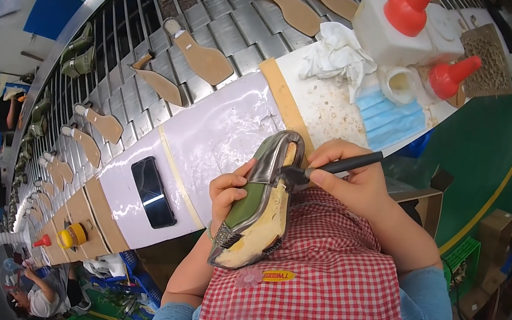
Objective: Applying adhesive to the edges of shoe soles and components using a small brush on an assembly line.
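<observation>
Red-and-white checked apron cloth (332, 271) filled the near foreground, with blue lace sleeves beneath it. Just above the apron, the left hand (227, 194) was clenched around a green shoe upper on its last (256, 210), fingers wrapped over the left side, the pale underside turned up and the toe pointing toward the person. The right hand (358, 183) held a black-handled brush (334, 167) in a pinching grip, its dark tip touching the shoe's edge near the heel end. The shoe was held in the air over the front edge of the counter (220, 135), not resting on it.

On the glossy white counter lay a black phone (154, 192), well to the left of the shoe. Farther right sat a crumpled white rag (337, 56), a blue face mask (388, 117), a small white cup (401, 84), and two white glue bottles with red nozzles, one large (399, 22) and one smaller (452, 75). Beyond the counter ran a slatted metal conveyor (224, 16) carrying tan insoles (202, 56) spaced apart along its length.
</observation>
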{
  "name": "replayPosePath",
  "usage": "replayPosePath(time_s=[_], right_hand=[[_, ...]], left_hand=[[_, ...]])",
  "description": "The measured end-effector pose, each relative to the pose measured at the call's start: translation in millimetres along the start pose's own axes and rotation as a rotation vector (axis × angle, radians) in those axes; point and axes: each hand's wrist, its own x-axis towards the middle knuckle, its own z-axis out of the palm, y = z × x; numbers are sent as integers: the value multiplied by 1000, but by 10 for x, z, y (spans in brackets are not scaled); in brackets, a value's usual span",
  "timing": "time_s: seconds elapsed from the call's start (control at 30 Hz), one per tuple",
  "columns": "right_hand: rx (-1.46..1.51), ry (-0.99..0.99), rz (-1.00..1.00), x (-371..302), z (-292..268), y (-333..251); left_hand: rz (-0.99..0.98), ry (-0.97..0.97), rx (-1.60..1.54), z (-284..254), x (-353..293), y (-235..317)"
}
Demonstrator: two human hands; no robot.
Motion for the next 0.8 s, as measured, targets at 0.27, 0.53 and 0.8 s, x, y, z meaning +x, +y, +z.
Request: replayPosePath(time_s=[0.27,0.53,0.8], right_hand=[[-29,-79,12,58,-31,-208],[390,184,-40,121,-133,-400],[421,244,-66,204,-233,-495]], left_hand=[[-19,58,-81,-43,93,-12],[-696,341,-718,-459,680,196],[-669,280,-1061,-862,1858,-157]])
